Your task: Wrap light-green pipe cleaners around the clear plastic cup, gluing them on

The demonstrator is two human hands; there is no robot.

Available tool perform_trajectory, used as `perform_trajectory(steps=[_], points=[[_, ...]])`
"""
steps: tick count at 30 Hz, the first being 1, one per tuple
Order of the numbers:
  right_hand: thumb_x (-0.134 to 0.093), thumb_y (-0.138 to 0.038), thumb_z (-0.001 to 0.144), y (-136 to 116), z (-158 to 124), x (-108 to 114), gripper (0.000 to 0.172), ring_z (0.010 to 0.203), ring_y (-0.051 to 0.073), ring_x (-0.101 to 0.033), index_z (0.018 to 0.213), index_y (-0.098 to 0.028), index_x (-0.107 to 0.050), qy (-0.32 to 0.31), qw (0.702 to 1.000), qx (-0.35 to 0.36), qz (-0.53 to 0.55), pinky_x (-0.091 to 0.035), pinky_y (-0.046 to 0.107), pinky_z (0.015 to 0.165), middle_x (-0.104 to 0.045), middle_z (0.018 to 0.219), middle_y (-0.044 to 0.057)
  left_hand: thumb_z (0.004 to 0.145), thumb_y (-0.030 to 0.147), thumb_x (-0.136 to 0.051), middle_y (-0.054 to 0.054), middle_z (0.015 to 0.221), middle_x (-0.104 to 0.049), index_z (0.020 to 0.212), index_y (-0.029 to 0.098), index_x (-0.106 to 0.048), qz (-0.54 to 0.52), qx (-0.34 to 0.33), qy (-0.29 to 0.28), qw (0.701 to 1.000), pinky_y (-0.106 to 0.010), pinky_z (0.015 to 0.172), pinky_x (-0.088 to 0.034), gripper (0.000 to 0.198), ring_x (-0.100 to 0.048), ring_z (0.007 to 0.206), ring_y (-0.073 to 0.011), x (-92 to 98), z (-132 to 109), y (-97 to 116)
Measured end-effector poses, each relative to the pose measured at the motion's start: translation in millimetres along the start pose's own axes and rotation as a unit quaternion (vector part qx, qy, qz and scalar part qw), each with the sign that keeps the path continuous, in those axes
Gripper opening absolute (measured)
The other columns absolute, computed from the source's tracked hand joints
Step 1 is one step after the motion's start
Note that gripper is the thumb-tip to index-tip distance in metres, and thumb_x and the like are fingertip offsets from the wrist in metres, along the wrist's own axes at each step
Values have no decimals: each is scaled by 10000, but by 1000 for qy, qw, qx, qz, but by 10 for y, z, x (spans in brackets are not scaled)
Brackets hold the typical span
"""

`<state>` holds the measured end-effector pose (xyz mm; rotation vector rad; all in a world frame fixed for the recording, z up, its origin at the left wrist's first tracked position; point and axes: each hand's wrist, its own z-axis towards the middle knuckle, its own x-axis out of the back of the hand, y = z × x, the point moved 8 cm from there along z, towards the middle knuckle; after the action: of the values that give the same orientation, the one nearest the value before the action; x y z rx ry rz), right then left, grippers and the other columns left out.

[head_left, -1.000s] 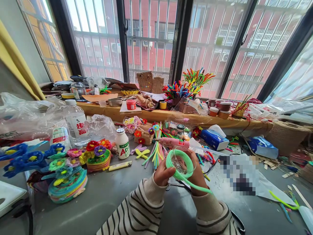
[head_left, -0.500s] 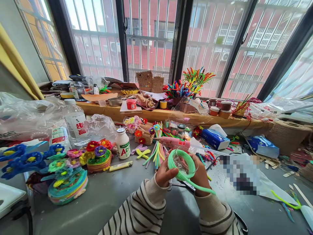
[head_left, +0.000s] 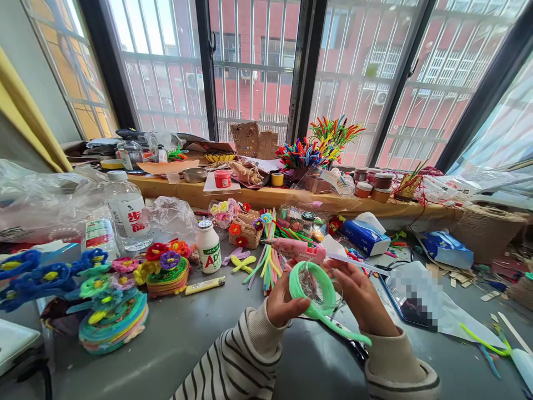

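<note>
Both hands hold a small clear plastic cup (head_left: 318, 289) above the grey table, its rim wound with a light green pipe cleaner (head_left: 310, 278). My left hand (head_left: 282, 303) grips the cup's left side, fingers closed around it. My right hand (head_left: 362, 297) holds the right side, fingers pressing the green coil; the loose green tail (head_left: 350, 333) trails down to the right past the wrist. A pink glue gun (head_left: 297, 248) lies just beyond the cup.
Stacked pipe-cleaner flower coasters (head_left: 112, 316) and blue flowers (head_left: 37, 275) sit at left. A small white bottle (head_left: 209, 247), a water bottle (head_left: 125, 208), loose pipe cleaners (head_left: 268, 258), a tissue pack (head_left: 366, 233), twine spool (head_left: 489, 233) and a cluttered wooden sill (head_left: 266, 194) crowd the far side.
My right hand has shifted right and opened out along the cup's rim, and the cup with its green coil has drifted slightly right and down. The view tilted a little.
</note>
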<state>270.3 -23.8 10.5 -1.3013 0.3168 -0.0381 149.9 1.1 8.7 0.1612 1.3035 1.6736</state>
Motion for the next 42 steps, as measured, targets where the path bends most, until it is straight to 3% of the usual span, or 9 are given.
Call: perform_trajectory(steps=[3, 7, 11, 19, 28, 35, 42], points=[[-628, -407, 665, -38, 24, 96, 342, 619, 139, -573, 931, -200, -573, 70, 997, 13, 40, -476, 279, 588, -627, 727, 14, 536, 430, -688, -84, 977, -585, 1026, 176, -544, 13, -14, 1, 1000, -392, 849, -389, 570, -545, 922, -261, -12, -4, 31], [-667, -365, 635, -99, 51, 67, 244, 540, 110, -528, 777, -180, -597, 97, 994, 37, 27, -438, 235, 515, -602, 621, -11, 549, 430, -683, -78, 956, -593, 1032, 174, -559, 27, -12, 0, 1000, -365, 814, -412, 561, -550, 903, -256, -15, -14, 39], [-678, -347, 629, -150, 73, 52, 228, 525, 98, -501, 750, -167, -606, 112, 992, 59, 14, -409, 221, 499, -589, 601, -16, 561, 420, -678, -90, 1004, -583, 1061, 173, -556, 29, -21, -9, 999, -374, 832, -407, 571, -536, 944, -280, -24, -22, 52], [-677, -333, 642, -173, 115, 63, 201, 527, 87, -488, 730, -164, -614, 111, 992, 64, -26, -389, 205, 508, -570, 582, -28, 592, 407, -662, -102, 985, -617, 1083, 161, -543, 0, -12, -30, 999, -422, 890, -381, 561, -548, 969, -294, -69, -25, 37], [-660, -345, 660, -227, 152, -1, 196, 505, 78, -468, 700, -167, -589, 88, 993, 64, -44, -373, 198, 495, -535, 551, -44, 609, 396, -648, -97, 996, -603, 1092, 160, -523, 13, -40, -49, 998, -394, 846, -404, 552, -558, 947, -276, -98, -30, 84], [-613, -358, 710, -262, 165, -100, 190, 493, 72, -453, 697, -193, -518, 81, 992, 82, -42, -372, 195, 493, -505, 535, -63, 627, 352, -637, -105, 1000, -599, 1104, 153, -497, 0, -76, -72, 994, -407, 827, -411, 536, -557, 935, -275, -93, -15, 83], [-586, -375, 728, -278, 188, -161, 265, 431, 51, -381, 620, -187, -433, 89, 990, 96, -60, -311, 181, 425, -423, 486, -82, 639, 375, -625, -97, 1004, -595, 1098, 163, -497, 9, -58, -68, 996, -395, 831, -404, 522, -556, 941, -263, -95, -32, 47]])
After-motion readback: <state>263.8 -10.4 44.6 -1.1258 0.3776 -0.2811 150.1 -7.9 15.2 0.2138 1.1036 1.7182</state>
